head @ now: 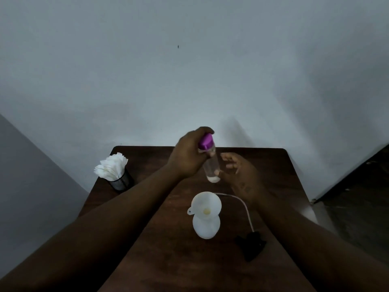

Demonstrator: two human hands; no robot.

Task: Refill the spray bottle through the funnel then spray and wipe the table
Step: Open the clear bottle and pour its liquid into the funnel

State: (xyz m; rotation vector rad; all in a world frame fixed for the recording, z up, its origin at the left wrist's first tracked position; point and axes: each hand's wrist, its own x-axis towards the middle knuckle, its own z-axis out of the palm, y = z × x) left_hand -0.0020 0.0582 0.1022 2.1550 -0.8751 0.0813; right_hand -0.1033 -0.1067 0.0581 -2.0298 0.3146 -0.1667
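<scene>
Purple-capped clear bottle (pixel 211 163): one, left hand (pixel 187 154) grip clamped on it; right hand (pixel 242 173) grip apart. I count one funnel (pixel 207 205), one white bottle (pixel 207 227), one tissue cup (pixel 121 181). Dark worktop (pixel 273 165), grey wall (pixel 189 81).

Plain room — bare wall (pixel 189 70), dark wooden table (pixel 168 260).

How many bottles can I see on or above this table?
2. A clear bottle with a purple cap is held by the left hand. A white bottle with a funnel on top stands on the table, nearer.
</scene>
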